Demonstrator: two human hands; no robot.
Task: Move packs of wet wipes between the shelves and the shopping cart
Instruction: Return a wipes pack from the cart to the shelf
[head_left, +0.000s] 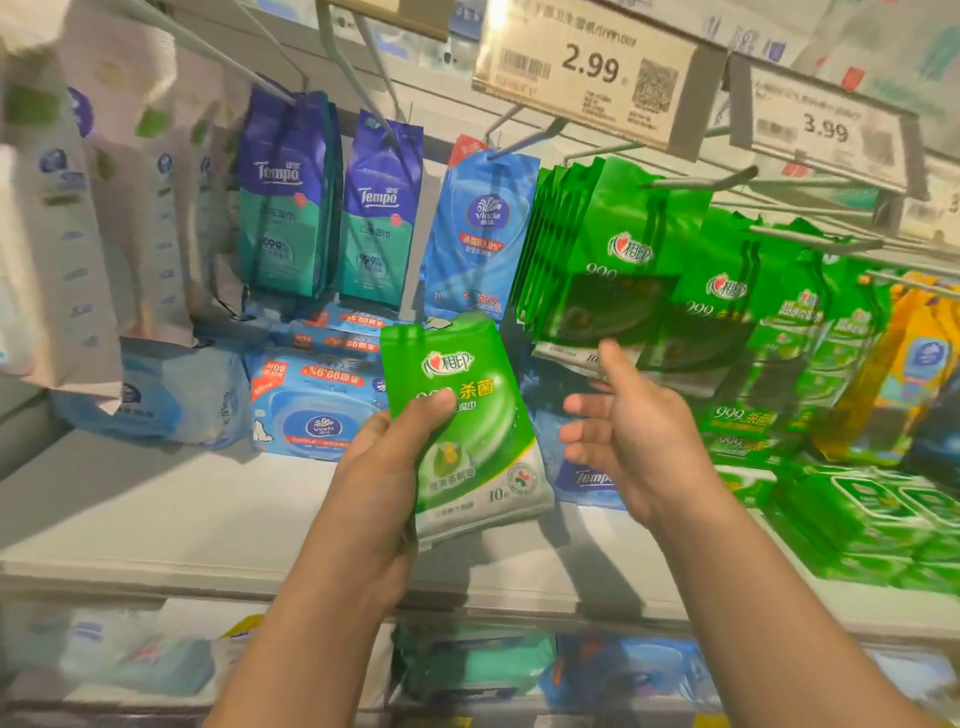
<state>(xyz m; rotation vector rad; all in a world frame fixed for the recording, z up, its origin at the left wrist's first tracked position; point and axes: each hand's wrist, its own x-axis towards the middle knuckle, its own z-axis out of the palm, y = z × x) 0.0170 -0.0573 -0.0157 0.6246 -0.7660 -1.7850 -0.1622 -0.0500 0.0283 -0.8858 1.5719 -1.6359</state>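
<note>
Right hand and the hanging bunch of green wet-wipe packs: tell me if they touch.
Cannot tell. In the head view the right hand has its index fingertip overlapping the hanging bunch of green wet-wipe packs, with neither contact nor gap plain.

Two bare forearms — no sleeves, rings or watch on either grip (379, 483).

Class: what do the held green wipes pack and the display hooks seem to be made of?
Green wipes pack, gripped by the left hand: apparently glossy plastic film, judging by sheen and creases. Display hooks: probably metal rods, thin, straight, grey.
</note>
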